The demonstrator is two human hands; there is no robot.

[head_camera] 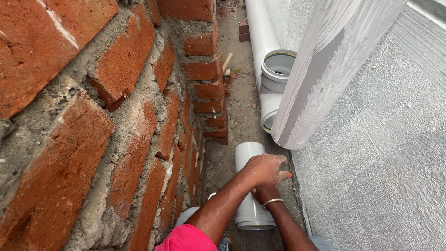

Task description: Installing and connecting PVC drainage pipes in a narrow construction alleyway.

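Head view: left hand [265, 169] fingers curl over white pipe piece [248, 186]; right hand [265, 193] fingers hidden, cannot tell

Soft, even daylight filled the narrow gap, brightest on the white wall [385, 153] and casting no hard shadows. Opposite that wall, the brick wall [93, 125] bulged from wide-angle distortion, its nearest bricks slightly soft. The floor [239, 97] below the white wall lay dimmer, yet sharp. No glare showed.
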